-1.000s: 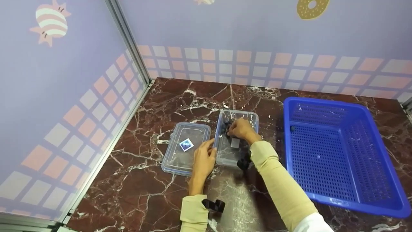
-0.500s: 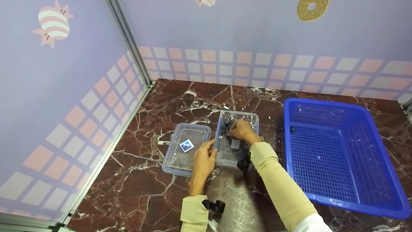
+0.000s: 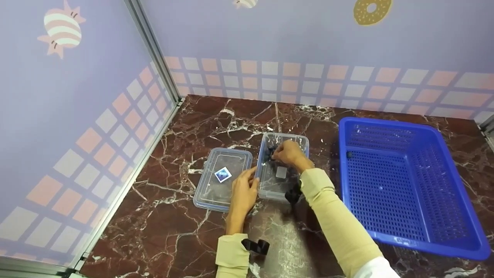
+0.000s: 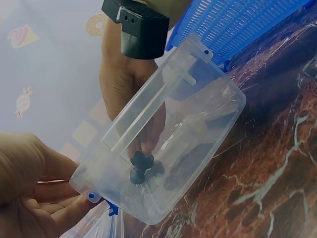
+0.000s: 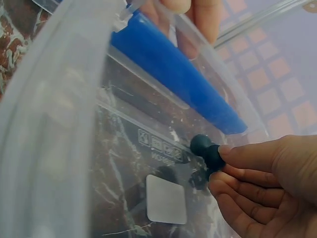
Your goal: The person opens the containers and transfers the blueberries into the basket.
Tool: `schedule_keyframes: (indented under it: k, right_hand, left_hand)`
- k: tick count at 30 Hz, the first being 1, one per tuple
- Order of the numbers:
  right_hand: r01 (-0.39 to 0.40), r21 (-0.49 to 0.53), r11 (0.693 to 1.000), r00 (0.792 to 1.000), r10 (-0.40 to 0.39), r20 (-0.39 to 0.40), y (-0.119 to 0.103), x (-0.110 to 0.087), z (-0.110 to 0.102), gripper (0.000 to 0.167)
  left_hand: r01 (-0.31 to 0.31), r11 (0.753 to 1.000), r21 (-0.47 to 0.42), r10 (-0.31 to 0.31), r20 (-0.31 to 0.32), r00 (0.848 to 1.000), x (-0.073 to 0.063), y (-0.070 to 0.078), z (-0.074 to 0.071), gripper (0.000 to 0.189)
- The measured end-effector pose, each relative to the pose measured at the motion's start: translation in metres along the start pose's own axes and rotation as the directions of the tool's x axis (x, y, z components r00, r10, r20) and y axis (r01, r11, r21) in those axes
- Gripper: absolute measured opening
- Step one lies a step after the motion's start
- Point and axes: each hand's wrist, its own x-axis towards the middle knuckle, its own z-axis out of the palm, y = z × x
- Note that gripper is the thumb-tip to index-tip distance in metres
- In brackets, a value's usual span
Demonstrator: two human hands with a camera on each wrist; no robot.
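Note:
My right hand (image 3: pixel 290 153) reaches into a clear plastic container (image 3: pixel 286 136) and pinches a small dark blue-green ball (image 5: pixel 214 157) between thumb and fingertips. More dark balls (image 4: pixel 137 175) lie close beside it at the container's left side. My left hand (image 3: pixel 244 191) rests against the container's left wall, its fingers (image 4: pixel 74 210) touching near the rim and a blue clip. A white square patch (image 5: pixel 166 199) shows on the container's bottom. Left of the container, partly under my left hand, lies a clear lid (image 3: pixel 216 195) with a blue-and-white diamond sticker (image 3: pixel 223 174).
A large blue plastic basket (image 3: pixel 413 243) stands to the right, with a small dark piece (image 3: pixel 349 154) in its far left corner. Patterned walls (image 3: pixel 308 34) close off the left and back of the marbled tabletop (image 3: pixel 162 220). Black straps (image 3: pixel 255 246) stick out at both wrists.
Both hands stay nearly where they were. My right fingers keep working among the dark balls with only slight movement, and the head view shifts a little.

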Motion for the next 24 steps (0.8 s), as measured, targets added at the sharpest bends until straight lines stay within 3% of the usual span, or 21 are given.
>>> schedule_keyframes:
  k: [11,24]
  right_hand:
    - [0.069,0.017,0.997,0.998,-0.068,-0.017,-0.008,-0.002,-0.020,0.016]
    - [0.014,0.007,1.000,0.999,-0.013,-0.044,-0.009,-0.009,-0.057,0.019]
  left_hand:
    - [-0.008,1.000,0.009,0.008,-0.003,1.000,0.000,-0.001,0.001,0.032]
    - [0.009,1.000,-0.005,-0.009,0.012,1.000,0.001,0.001,0.000,0.032]
